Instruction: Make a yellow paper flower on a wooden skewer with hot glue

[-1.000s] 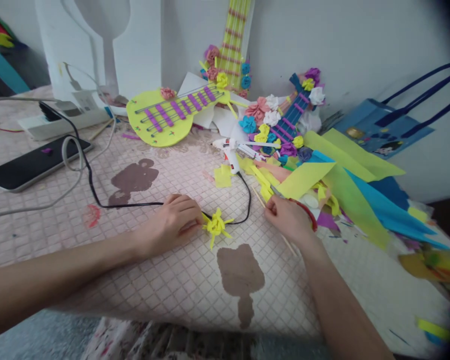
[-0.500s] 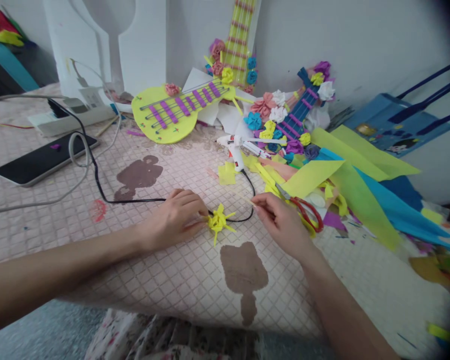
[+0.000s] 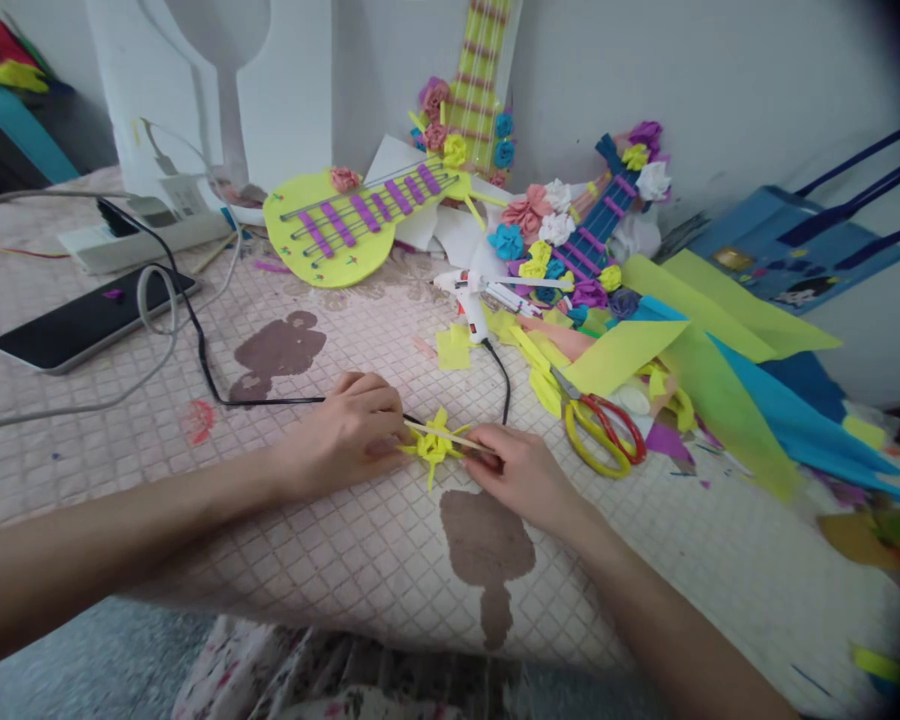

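A yellow paper flower [image 3: 432, 447] with thin pointed strips lies on the quilted cloth between my hands. My left hand [image 3: 360, 425] is closed, its fingertips pinching the flower's left side. My right hand [image 3: 529, 475] is closed around one end of a thin wooden stick [image 3: 442, 433], which crosses over the flower. The far end of the stick reaches my left fingertips; whether they also grip it I cannot tell. Behind the hands, a white hot glue gun [image 3: 469, 300] stands on the cloth, its black cord [image 3: 504, 375] running down toward the flower.
Red-and-yellow-handled scissors [image 3: 604, 430] lie to the right, beside yellow and blue paper sheets [image 3: 720, 350]. A yellow paper guitar [image 3: 337, 230] and paper flowers [image 3: 547, 225] are at the back. A phone [image 3: 82, 320] and power strip [image 3: 150, 235] sit left, with loose cables around.
My right hand has moved left and slightly down, bringing the stick over the flower. The scissors' yellow handle is now uncovered. My left hand has shifted slightly left.
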The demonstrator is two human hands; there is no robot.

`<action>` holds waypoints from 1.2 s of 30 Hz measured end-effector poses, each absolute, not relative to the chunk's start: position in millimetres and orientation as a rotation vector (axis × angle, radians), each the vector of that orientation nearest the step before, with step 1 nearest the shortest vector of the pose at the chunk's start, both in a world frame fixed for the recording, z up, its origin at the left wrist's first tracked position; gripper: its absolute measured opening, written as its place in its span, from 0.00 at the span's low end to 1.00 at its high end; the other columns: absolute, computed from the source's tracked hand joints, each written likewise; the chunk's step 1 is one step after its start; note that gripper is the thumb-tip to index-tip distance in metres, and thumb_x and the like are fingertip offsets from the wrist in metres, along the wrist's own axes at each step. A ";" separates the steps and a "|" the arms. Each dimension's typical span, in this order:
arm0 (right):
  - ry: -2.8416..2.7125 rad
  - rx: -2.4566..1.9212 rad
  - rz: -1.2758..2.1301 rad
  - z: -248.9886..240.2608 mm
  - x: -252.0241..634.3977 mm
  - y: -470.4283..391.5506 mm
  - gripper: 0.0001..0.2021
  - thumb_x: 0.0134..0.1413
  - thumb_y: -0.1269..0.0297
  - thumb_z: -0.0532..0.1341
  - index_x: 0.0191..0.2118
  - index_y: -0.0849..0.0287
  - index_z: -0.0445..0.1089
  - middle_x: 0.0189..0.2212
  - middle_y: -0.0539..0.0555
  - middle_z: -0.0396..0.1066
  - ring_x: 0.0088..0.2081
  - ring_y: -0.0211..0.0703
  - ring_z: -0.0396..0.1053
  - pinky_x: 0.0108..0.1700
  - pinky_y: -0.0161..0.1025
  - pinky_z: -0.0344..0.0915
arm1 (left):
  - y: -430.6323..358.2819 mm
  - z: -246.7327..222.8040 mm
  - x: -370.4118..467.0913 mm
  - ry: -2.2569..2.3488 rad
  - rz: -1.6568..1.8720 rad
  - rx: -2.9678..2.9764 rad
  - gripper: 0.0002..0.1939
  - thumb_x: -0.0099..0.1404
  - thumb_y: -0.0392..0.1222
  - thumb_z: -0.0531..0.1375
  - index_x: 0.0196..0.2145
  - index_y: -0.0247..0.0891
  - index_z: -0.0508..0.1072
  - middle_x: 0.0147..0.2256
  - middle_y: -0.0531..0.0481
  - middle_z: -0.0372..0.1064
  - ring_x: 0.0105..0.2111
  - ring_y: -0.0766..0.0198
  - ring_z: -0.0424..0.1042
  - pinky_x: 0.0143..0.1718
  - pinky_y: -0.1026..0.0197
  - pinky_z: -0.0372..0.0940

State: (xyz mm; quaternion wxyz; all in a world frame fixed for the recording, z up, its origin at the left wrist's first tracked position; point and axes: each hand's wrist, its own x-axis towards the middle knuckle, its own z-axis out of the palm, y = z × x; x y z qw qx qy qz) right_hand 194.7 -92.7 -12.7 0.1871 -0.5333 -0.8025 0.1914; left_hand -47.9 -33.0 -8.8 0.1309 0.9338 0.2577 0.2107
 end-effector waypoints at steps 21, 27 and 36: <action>-2.215 -1.450 0.751 -13.0 191.7 -100.9 0.04 0.59 0.66 0.54 0.33 0.56 0.63 0.28 0.49 0.69 0.30 0.37 0.66 0.32 0.34 0.59 | -20.3 0.1 -54.9 0.550 0.441 2.587 0.05 0.65 0.38 0.57 0.35 0.40 0.73 0.30 0.51 0.67 0.37 0.63 0.62 0.44 0.58 0.54; -2.173 -1.479 0.718 -15.5 195.0 -100.0 0.05 0.59 0.66 0.54 0.32 0.56 0.63 0.27 0.48 0.68 0.27 0.36 0.64 0.30 0.34 0.57 | -20.5 -2.8 -53.4 0.519 0.517 2.538 0.06 0.65 0.39 0.57 0.34 0.39 0.74 0.31 0.51 0.68 0.37 0.63 0.63 0.44 0.58 0.55; -2.182 -1.494 0.688 -15.4 193.7 -98.8 0.04 0.58 0.68 0.54 0.31 0.57 0.63 0.25 0.46 0.66 0.26 0.35 0.63 0.30 0.33 0.56 | -25.1 4.8 -48.6 0.499 0.601 2.500 0.07 0.66 0.37 0.55 0.36 0.35 0.74 0.31 0.48 0.68 0.35 0.63 0.64 0.42 0.58 0.58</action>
